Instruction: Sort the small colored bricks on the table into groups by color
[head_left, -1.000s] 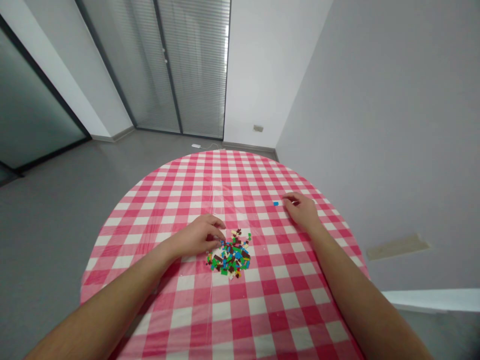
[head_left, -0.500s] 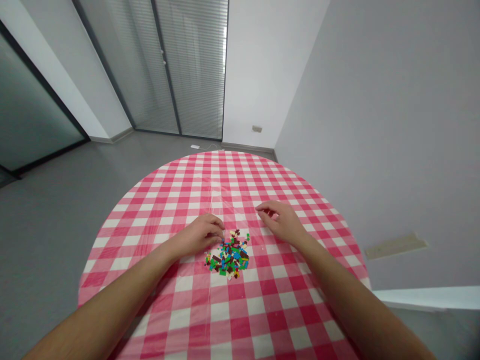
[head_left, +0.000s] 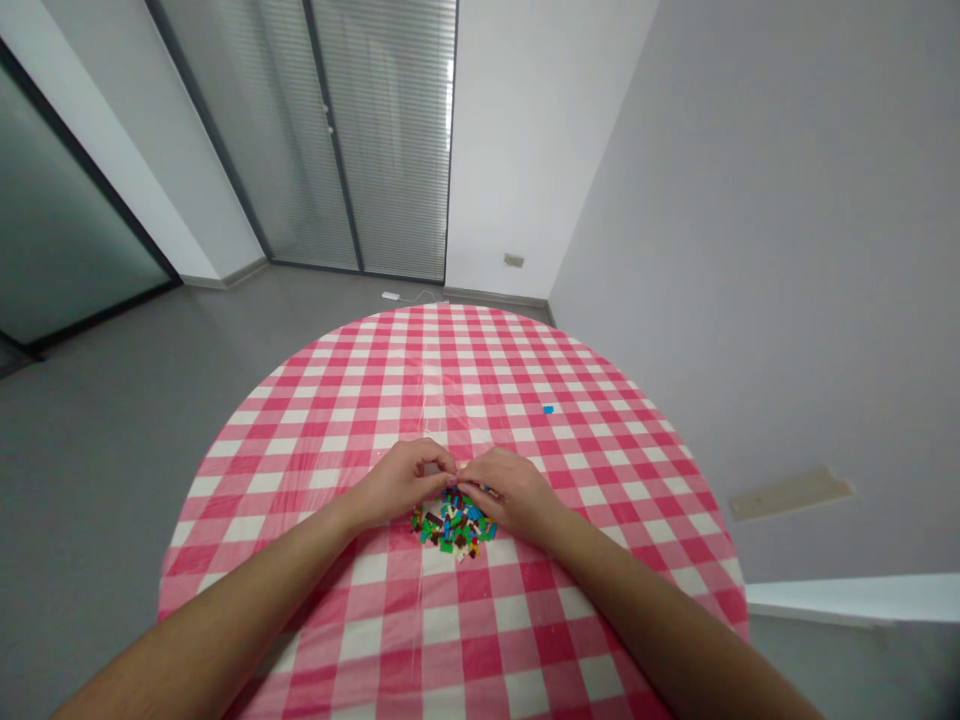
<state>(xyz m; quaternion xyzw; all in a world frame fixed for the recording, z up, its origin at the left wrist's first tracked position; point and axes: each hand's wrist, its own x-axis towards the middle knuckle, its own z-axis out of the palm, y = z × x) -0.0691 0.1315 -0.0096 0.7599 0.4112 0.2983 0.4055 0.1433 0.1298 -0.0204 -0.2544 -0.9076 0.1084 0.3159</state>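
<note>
A heap of small multicoloured plastic bricks (head_left: 452,533) lies near the middle of the checked tablecloth, in green, blue, brown and cream. My left hand (head_left: 401,483) and my right hand (head_left: 511,492) curve over its far edge, their fingertips meeting above it. Their fingers hide the top of the heap, so I cannot tell whether either hand holds a brick. Farther out on the cloth, a single blue brick (head_left: 548,409) lies apart, with neither hand touching it.
The heap rests on a round table covered by a pink-and-white gingham cloth (head_left: 315,400), with a glossy sheen and a crease running across it. Grey floor surrounds the table. Beyond it are a white cable (head_left: 391,295) and a glass door with blinds (head_left: 382,140).
My right hand has moved in from the right side of the cloth to the heap, and now meets my left hand. The lone blue brick shows again, and my left hand has shifted only slightly.
</note>
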